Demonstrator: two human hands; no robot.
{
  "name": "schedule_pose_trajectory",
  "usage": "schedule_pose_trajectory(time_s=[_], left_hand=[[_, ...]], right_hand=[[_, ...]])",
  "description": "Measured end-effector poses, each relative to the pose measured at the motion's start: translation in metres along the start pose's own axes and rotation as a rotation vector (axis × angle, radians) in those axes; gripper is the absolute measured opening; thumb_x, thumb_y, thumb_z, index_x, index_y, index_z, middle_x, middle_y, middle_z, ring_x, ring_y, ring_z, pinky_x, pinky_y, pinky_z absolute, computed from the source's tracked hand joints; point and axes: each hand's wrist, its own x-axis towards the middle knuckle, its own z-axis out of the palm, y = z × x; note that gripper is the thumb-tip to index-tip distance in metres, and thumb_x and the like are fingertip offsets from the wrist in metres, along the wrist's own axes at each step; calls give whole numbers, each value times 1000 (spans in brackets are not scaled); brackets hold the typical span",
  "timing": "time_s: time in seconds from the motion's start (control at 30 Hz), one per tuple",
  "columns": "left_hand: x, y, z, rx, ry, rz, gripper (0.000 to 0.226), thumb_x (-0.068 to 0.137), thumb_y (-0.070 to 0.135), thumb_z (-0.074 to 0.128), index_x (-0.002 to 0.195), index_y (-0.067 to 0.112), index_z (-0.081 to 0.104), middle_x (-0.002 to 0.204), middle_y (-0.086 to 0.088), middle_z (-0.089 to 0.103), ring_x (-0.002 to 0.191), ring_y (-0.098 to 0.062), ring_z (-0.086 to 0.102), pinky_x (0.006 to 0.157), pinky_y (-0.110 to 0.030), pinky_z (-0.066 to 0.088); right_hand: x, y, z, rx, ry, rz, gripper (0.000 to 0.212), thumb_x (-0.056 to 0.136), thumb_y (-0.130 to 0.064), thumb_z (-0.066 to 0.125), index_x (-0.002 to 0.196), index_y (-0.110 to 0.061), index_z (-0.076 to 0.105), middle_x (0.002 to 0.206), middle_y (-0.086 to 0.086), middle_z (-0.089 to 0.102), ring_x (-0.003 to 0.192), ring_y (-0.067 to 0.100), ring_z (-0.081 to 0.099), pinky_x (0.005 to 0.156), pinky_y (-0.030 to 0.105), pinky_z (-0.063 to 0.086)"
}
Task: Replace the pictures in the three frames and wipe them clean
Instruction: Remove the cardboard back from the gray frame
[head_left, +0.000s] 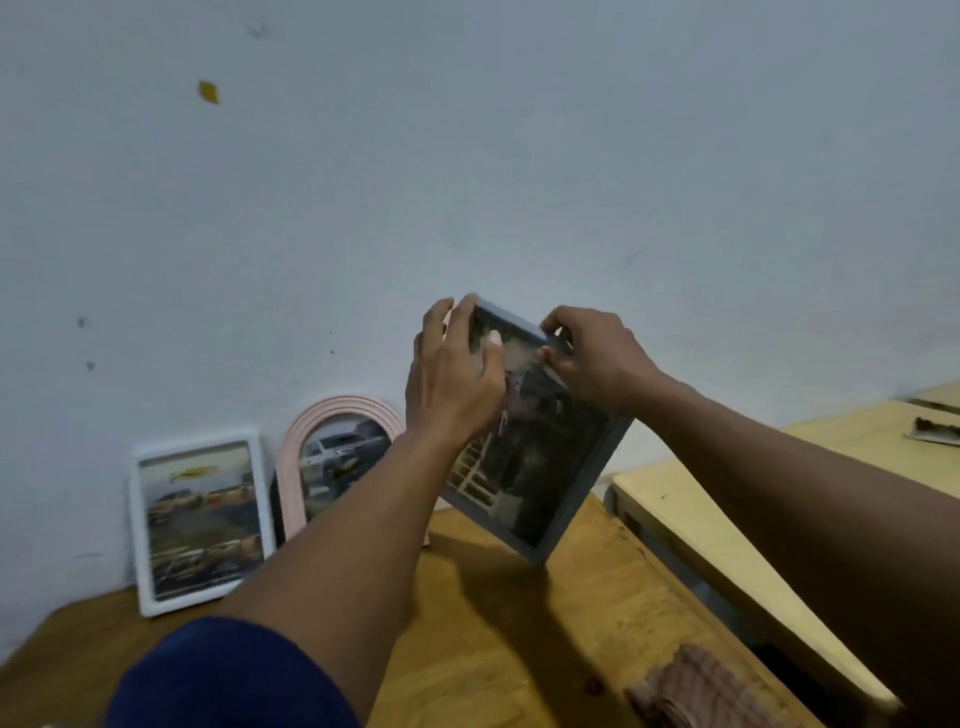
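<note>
A grey rectangular frame with a dark picture is tilted above the wooden table, its lower corner near the tabletop. My left hand grips its upper left edge, thumb on the front. My right hand pinches its top right edge. A white rectangular frame and a pink arched frame, each with a picture inside, lean against the wall at the left.
A folded reddish-brown cloth lies at the table's near right. A second, paler table stands to the right across a gap, with a small dish on it. A pale wall rises right behind the frames.
</note>
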Motion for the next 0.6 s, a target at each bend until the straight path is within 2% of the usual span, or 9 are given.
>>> schedule_pose_trajectory(time_s=[0.07, 0.13, 0.23, 0.27, 0.33, 0.4, 0.53, 0.6], left_hand=[[0, -5, -21, -1, -3, -22, 53, 102, 40, 47, 152, 29, 35, 157, 1, 31, 137, -20, 42, 102, -32, 40], [-4, -12, -40, 9, -28, -49, 51, 104, 39, 46, 153, 28, 37, 158, 0, 33, 137, -19, 42, 101, -29, 34], [-9, -21, -58, -7, -44, -124, 46, 105, 38, 47, 149, 25, 47, 155, -2, 39, 136, -19, 44, 103, -28, 34], [-11, -27, -65, -12, -40, -157, 44, 105, 38, 48, 146, 23, 52, 152, -3, 42, 135, -20, 45, 105, -28, 35], [-13, -35, -70, -51, -36, -210, 38, 104, 38, 50, 136, 21, 61, 143, -4, 50, 126, -21, 52, 108, -34, 43], [-16, -47, -76, -95, -21, -272, 32, 103, 38, 52, 126, 20, 66, 134, -4, 56, 114, -18, 56, 97, -34, 50], [-28, -69, -85, -118, -4, -379, 27, 103, 38, 54, 121, 23, 67, 128, -1, 61, 104, -15, 58, 76, -21, 45], [-35, -74, -90, -122, -1, -430, 26, 102, 39, 54, 121, 25, 66, 123, 1, 62, 97, -13, 58, 67, -19, 42]], right_hand=[[-2, -21, 2, -89, -46, -39, 20, 94, -25, 64, 114, -25, 62, 113, 0, 63, 96, 21, 57, 80, 40, 52], [-3, -42, 7, -117, -85, -73, 19, 93, -25, 64, 112, -26, 63, 112, -1, 62, 94, 20, 56, 76, 38, 51], [-4, -71, 13, -131, -133, -94, 17, 92, -22, 65, 108, -22, 67, 106, -1, 62, 88, 18, 56, 62, 25, 41], [-4, -82, 16, -127, -158, -93, 15, 92, -21, 66, 106, -20, 69, 104, 0, 63, 86, 18, 57, 59, 23, 38], [-3, -94, 19, -121, -206, -68, 13, 91, -22, 70, 102, -16, 71, 100, 2, 65, 84, 18, 59, 58, 23, 39], [-2, -108, 22, -121, -266, -50, 17, 88, -27, 75, 99, -14, 72, 94, 4, 66, 83, 20, 61, 61, 26, 42], [-1, -129, 34, -129, -380, -70, 32, 83, -37, 79, 98, -9, 76, 89, 5, 70, 77, 17, 62, 57, 25, 42], [-3, -136, 41, -114, -398, -65, 37, 80, -42, 80, 98, -9, 77, 90, 5, 72, 78, 17, 63, 58, 26, 44]])
